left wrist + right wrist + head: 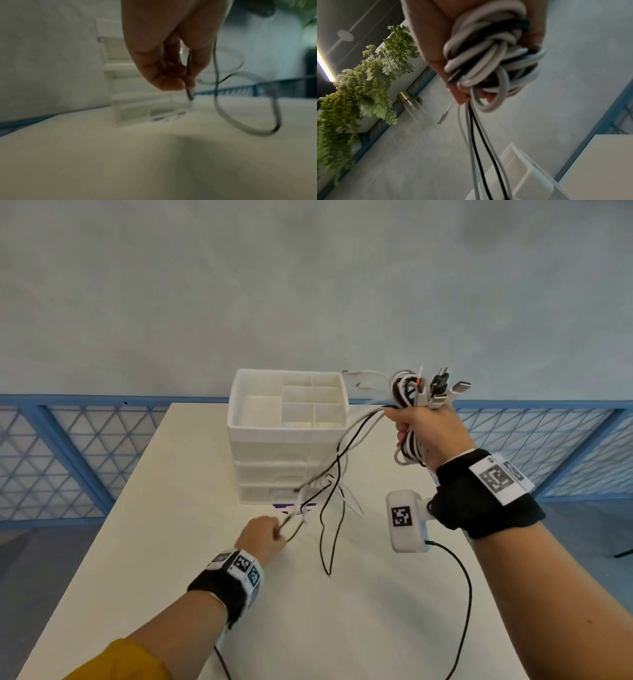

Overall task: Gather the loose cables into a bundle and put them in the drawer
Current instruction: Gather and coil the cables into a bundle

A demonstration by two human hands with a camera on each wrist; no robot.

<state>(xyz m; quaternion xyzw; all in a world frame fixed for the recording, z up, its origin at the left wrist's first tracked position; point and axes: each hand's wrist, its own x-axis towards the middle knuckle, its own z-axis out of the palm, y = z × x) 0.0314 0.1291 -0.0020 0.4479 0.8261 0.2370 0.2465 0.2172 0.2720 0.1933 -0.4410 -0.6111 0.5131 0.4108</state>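
Note:
My right hand (424,429) is raised to the right of the white drawer unit (287,440) and grips a coiled bundle of black and white cables (412,392), plugs sticking up above the fist. In the right wrist view the bundle (488,56) fills the hand (436,40). Loose strands (339,460) trail down and left from it in front of the drawers. My left hand (262,537) is low over the table and pinches the ends of those strands. The left wrist view shows the fingers (168,75) curled round a thin dark cable (189,86). The drawers look closed.
The drawer unit stands at the far middle of a white table (171,577); its top is an open tray with dividers (308,398). A blue mesh railing (68,446) runs behind the table. A black lead (459,594) runs from the right wrist camera.

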